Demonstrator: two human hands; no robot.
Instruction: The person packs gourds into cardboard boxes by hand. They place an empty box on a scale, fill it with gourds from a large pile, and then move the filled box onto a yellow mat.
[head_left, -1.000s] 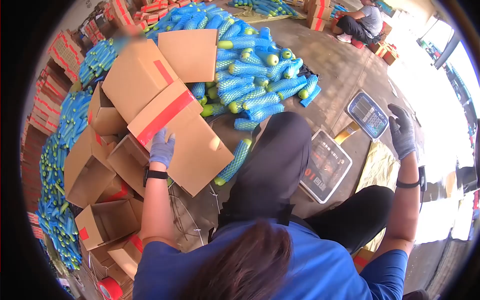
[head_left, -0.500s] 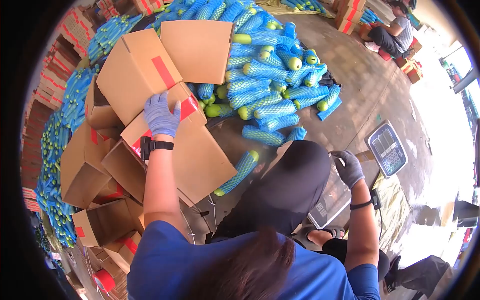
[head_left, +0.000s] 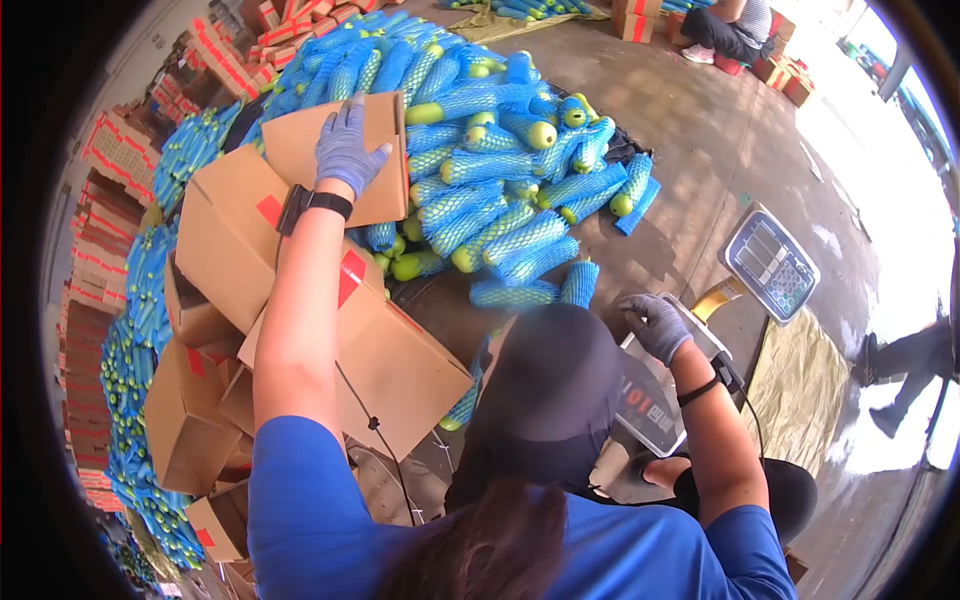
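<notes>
My left hand [head_left: 350, 150], in a grey-blue glove, lies on the upper flap of an open cardboard box [head_left: 385, 205], its fingers reaching the flap's top edge. More open boxes [head_left: 225, 230] with red tape lean around it. Right of the boxes is a heap of green, long vegetables in blue foam nets [head_left: 490, 160]. My right hand [head_left: 655, 325], gloved too, hovers over the flat platform of a scale [head_left: 650, 405], fingers partly curled and apart, nothing visible in them. The scale's display [head_left: 770, 262] stands beyond it on a yellow post.
A person [head_left: 730, 30] sits on the floor at the top right near small cartons [head_left: 785, 78]. Legs of another person [head_left: 910, 370] show at the right edge. Stacked red-taped cartons [head_left: 120, 160] line the left. A yellowish sheet [head_left: 790, 390] lies beside the scale.
My left hand has moved forward from the nearer box flaps to the farther flap. My right hand has shifted slightly left, its fingers spreading. The view has shifted, and walking legs have appeared at right.
</notes>
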